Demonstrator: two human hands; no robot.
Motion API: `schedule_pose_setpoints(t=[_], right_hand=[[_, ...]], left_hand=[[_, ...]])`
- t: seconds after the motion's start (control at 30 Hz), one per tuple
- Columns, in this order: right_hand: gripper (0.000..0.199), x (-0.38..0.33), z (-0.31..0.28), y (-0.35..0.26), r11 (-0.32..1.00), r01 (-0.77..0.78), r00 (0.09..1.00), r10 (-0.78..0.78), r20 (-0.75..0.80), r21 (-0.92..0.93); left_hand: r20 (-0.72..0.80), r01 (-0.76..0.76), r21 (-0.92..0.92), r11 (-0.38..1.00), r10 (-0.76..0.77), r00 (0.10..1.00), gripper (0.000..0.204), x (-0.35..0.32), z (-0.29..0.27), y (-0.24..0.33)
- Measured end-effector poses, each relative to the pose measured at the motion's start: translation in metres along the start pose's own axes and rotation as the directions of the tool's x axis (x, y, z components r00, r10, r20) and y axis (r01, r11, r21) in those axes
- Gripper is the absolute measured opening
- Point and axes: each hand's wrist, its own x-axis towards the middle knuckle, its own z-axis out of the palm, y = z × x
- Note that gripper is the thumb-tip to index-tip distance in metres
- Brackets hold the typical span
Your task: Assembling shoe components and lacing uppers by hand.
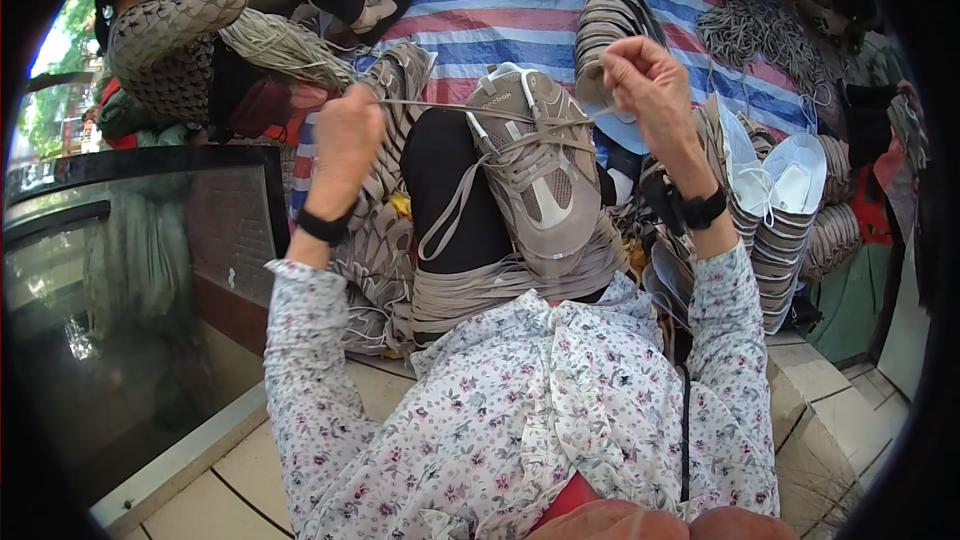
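Taupe shoe upper [535,165] is lying on my black-trousered lap [435,170], toe pointing at my belly, heel toward the lap's knee edge. Its long axis is running almost straight away from me, heel leaning slightly left. It is sitting between my hands, its middle a little closer to my body than the fingers. Right hand [645,90] is the nearer one, hovering by the upper's right side, thumb and fingertips pinching the right lace [578,123]. Left hand [348,140] is hanging farther out, fist closed round the left lace [415,103], which is stretching nearly level. A hank of laces [460,295] is crossing my lap near the toe. Beyond, a striped sheet [450,20] is spreading, a tangle of laces [750,40] lying toward its right edge.
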Motion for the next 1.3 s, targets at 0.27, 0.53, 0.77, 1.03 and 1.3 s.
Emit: schedule_pose_setpoints(t=[0.27, 0.53, 0.77, 1.03, 1.3], right_hand=[[0.01, 0.023, 0.018, -0.005, 0.908, 0.198, 0.98, -0.177, 0.09, -0.37], [0.016, -0.04, 0.045, 0.023, 0.488, 0.486, 0.872, -0.212, 0.442, -0.725], [0.013, -0.041, 0.056, 0.012, 0.358, 0.522, 0.851, -0.169, 0.496, -0.774], [0.038, -0.023, 0.053, 0.002, 0.529, 0.037, 0.933, 0.286, 0.219, -0.848], [0.023, -0.01, 0.028, -0.004, 0.783, -0.109, 0.784, 0.446, 0.431, -0.612]], left_hand=[[-0.073, 0.334, 0.154, 0.93, -0.326, 0.943, 0.02, -0.082, -0.058, -0.141], [-0.037, 0.372, 0.08, 0.925, -0.37, 0.928, 0.02, -0.12, -0.031, -0.148], [-0.027, 0.406, 0.02, 0.914, -0.406, 0.914, 0.02, -0.132, -0.018, -0.144], [-0.007, 0.409, 0.009, 0.913, -0.409, 0.913, 0.019, -0.137, -0.008, -0.144], [-0.01, 0.43, 0.024, 0.903, -0.43, 0.903, 0.019, -0.14, -0.015, -0.152]])
